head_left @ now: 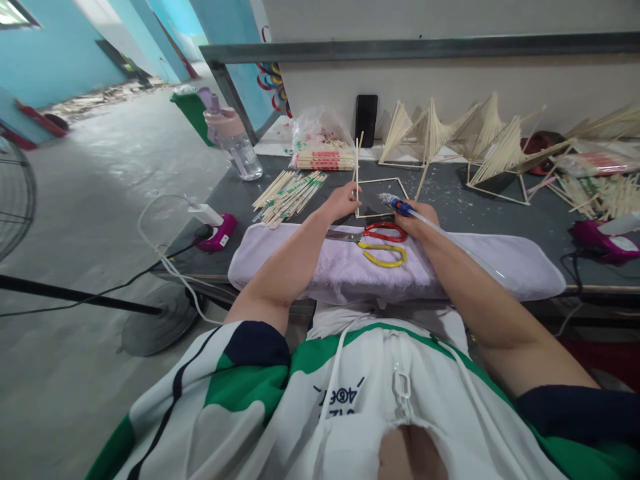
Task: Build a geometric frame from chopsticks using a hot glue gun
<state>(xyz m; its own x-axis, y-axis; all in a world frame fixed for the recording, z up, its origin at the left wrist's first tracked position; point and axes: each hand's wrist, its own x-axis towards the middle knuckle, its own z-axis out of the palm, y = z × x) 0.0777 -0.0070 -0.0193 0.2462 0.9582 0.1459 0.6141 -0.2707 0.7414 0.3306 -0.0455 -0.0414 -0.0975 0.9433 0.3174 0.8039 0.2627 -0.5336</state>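
At a dark workbench (450, 208), a person's left hand (344, 202) has thumb and fingers drawn together on the near-left side of a square frame (375, 216) of thin sticks, which lies on the bench between the two hands with sticks rising at its left side. The right hand (419, 215), fingers curled closed, grips a blue pen-like tool (401, 207), its tip pointed in over the frame and a long clear rod trailing back above the forearm. Just below the hands, scissors (359, 238) with one red and one yellow handle rest on a lavender towel (280, 257) along the bench's near edge. Loose sticks (290, 199) lie beyond the left hand, near a clear bottle (243, 150) with a pink top. Farther back, a packet of sticks (325, 160) and an upright black phone (367, 120) stand by the wall, with fanned stick models (435, 137) to the right.
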